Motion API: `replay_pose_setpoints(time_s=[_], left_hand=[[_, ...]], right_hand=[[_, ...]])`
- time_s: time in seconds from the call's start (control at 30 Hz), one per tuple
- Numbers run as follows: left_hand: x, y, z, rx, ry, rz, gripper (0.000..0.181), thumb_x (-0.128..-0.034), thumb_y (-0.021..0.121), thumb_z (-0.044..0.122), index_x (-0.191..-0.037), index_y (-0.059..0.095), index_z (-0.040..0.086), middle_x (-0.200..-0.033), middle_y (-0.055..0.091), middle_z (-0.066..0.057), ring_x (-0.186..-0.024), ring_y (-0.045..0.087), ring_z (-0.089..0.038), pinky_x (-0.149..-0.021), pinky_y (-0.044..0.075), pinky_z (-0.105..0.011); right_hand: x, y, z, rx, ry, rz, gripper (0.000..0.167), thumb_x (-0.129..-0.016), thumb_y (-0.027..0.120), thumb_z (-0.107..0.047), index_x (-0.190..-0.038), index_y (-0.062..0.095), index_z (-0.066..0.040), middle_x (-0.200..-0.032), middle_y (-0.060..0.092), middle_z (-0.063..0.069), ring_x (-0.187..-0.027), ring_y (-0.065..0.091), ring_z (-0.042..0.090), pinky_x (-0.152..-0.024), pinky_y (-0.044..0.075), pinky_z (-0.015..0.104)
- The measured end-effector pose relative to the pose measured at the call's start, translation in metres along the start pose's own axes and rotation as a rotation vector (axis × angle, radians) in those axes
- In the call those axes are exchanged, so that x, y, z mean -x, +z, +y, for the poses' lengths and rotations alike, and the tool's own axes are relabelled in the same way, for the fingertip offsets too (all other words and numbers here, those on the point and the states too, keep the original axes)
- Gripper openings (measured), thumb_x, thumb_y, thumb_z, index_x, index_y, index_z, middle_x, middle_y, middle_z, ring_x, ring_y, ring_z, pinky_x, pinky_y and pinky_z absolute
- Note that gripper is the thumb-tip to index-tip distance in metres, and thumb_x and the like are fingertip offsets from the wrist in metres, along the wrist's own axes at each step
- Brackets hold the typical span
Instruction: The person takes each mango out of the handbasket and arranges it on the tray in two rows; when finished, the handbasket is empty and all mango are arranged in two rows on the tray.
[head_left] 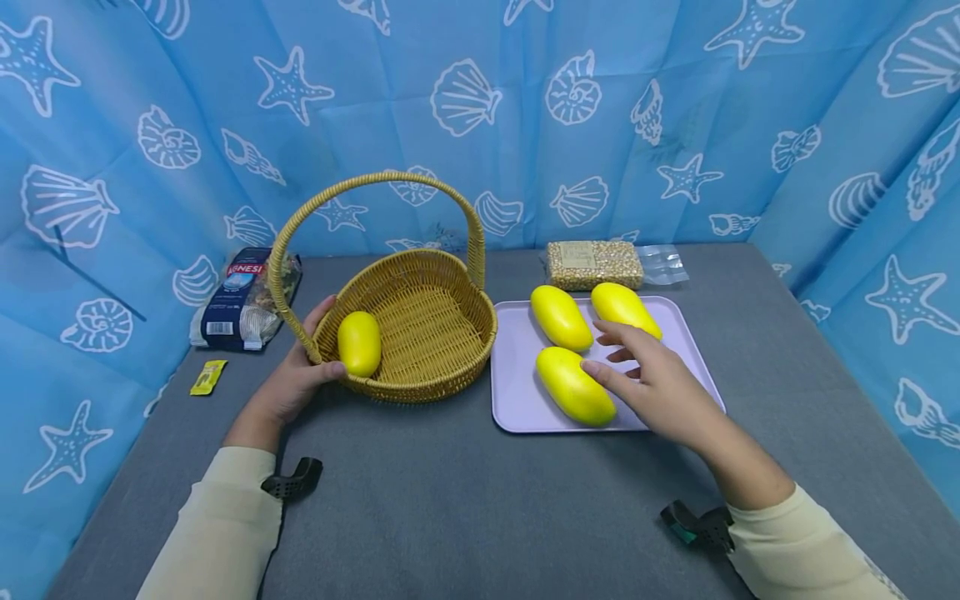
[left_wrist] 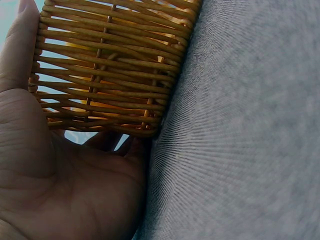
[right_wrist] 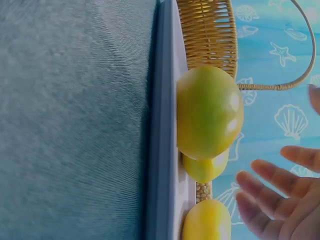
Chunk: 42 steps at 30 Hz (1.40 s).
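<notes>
The nearest yellow oval mango (head_left: 576, 387) slants lengthwise, far-left to near-right, left of the parted right grip (head_left: 667, 383); the left grip (head_left: 294, 382) clamps the golden wicker basket (head_left: 435, 388).

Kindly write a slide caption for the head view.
The left hand grips a basket with one mango inside, while the right hand hovers near three mangoes on a tray.

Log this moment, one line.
left hand: holds golden wicker basket; right hand: over lilac rectangular tray; basket: one yellow oval mango; tray: three mangoes
</notes>
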<state>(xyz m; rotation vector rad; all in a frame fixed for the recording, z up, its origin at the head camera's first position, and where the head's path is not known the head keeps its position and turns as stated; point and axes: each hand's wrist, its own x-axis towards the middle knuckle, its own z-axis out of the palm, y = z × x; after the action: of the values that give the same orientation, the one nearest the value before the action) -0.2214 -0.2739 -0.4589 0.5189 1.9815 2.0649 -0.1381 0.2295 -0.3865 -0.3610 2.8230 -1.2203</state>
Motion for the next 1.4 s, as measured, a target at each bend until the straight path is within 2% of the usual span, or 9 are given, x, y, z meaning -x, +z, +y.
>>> replay_pose_setpoints(time_s=[0.2, 0.3, 0.43, 0.57, 0.83, 1.07, 1.23, 1.4], left_hand=[[-0.001, 0.0, 0.001, -0.012, -0.009, 0.004, 0.101, -0.1036, 0.075, 0.009, -0.176, 0.009, 0.032, -0.18, 0.011, -0.012, -0.155, 0.024, -0.029, -0.114, 0.035, -0.027], [-0.001, -0.001, 0.001, -0.016, -0.015, 0.006, 0.101, -0.1037, 0.074, 0.009, -0.176, 0.009, 0.032, -0.18, 0.012, -0.012, -0.156, 0.023, -0.03, -0.114, 0.035, -0.027], [-0.001, -0.002, 0.0, -0.018, -0.016, 0.008, 0.101, -0.1036, 0.075, 0.01, -0.176, 0.008, 0.032, -0.18, 0.012, -0.011, -0.156, 0.023, -0.03, -0.113, 0.035, -0.027], [-0.001, -0.003, -0.002, -0.014, -0.009, 0.007, 0.101, -0.1034, 0.075, 0.01, -0.176, 0.009, 0.032, -0.18, 0.012, -0.011, -0.157, 0.022, -0.03, -0.114, 0.035, -0.028], [0.0, -0.003, -0.003, -0.015, -0.019, 0.011, 0.102, -0.1026, 0.075, 0.007, -0.177, 0.01, 0.032, -0.181, 0.012, -0.008, -0.158, 0.021, -0.031, -0.115, 0.034, -0.027], [-0.001, -0.002, -0.002, -0.004, -0.008, 0.014, 0.103, -0.1012, 0.077, 0.006, -0.177, 0.01, 0.031, -0.181, 0.011, -0.009, -0.159, 0.018, -0.031, -0.116, 0.033, -0.026], [-0.002, -0.001, -0.002, -0.007, -0.01, 0.011, 0.103, -0.1014, 0.076, 0.007, -0.176, 0.01, 0.031, -0.18, 0.011, -0.01, -0.157, 0.02, -0.03, -0.115, 0.034, -0.026], [-0.001, -0.001, -0.001, -0.012, -0.001, 0.013, 0.104, -0.1009, 0.076, 0.004, -0.177, 0.009, 0.029, -0.18, 0.012, -0.012, -0.155, 0.023, -0.029, -0.114, 0.035, -0.025]], right_hand=[[0.002, -0.003, -0.004, -0.14, -0.114, 0.053, 0.054, -0.114, 0.058, -0.029, -0.163, 0.046, -0.008, -0.153, 0.057, 0.019, -0.134, 0.054, 0.04, -0.104, 0.046, 0.066], [0.001, -0.004, -0.006, -0.213, -0.175, 0.042, 0.051, -0.116, 0.052, -0.023, -0.164, 0.045, -0.009, -0.154, 0.055, 0.019, -0.135, 0.054, 0.04, -0.109, 0.048, 0.047], [-0.001, -0.004, -0.011, -0.306, -0.239, 0.014, 0.048, -0.117, 0.042, -0.016, -0.165, 0.044, -0.009, -0.152, 0.054, 0.02, -0.132, 0.057, 0.041, -0.102, 0.05, 0.027], [-0.005, 0.0, -0.02, -0.379, -0.275, -0.015, 0.049, -0.118, 0.036, -0.016, -0.165, 0.043, -0.01, -0.151, 0.054, 0.021, -0.13, 0.058, 0.044, -0.101, 0.052, 0.036], [-0.018, 0.018, -0.044, -0.519, -0.336, -0.098, 0.053, -0.119, 0.033, -0.031, -0.166, 0.04, -0.008, -0.154, 0.053, 0.018, -0.134, 0.057, 0.044, -0.103, 0.052, 0.04], [-0.034, 0.04, -0.064, -0.621, -0.374, -0.153, 0.071, -0.117, 0.035, -0.053, -0.166, 0.038, -0.002, -0.154, 0.051, 0.021, -0.133, 0.057, 0.046, -0.101, 0.052, 0.055], [-0.046, 0.053, -0.08, -0.737, -0.351, -0.179, 0.081, -0.113, 0.039, -0.064, -0.166, 0.037, -0.002, -0.152, 0.05, 0.024, -0.134, 0.057, 0.042, -0.102, 0.05, 0.063], [-0.06, 0.067, -0.089, -0.735, -0.302, -0.23, 0.083, -0.11, 0.039, -0.07, -0.166, 0.039, -0.009, -0.153, 0.052, 0.015, -0.136, 0.056, 0.04, -0.104, 0.05, 0.059]])
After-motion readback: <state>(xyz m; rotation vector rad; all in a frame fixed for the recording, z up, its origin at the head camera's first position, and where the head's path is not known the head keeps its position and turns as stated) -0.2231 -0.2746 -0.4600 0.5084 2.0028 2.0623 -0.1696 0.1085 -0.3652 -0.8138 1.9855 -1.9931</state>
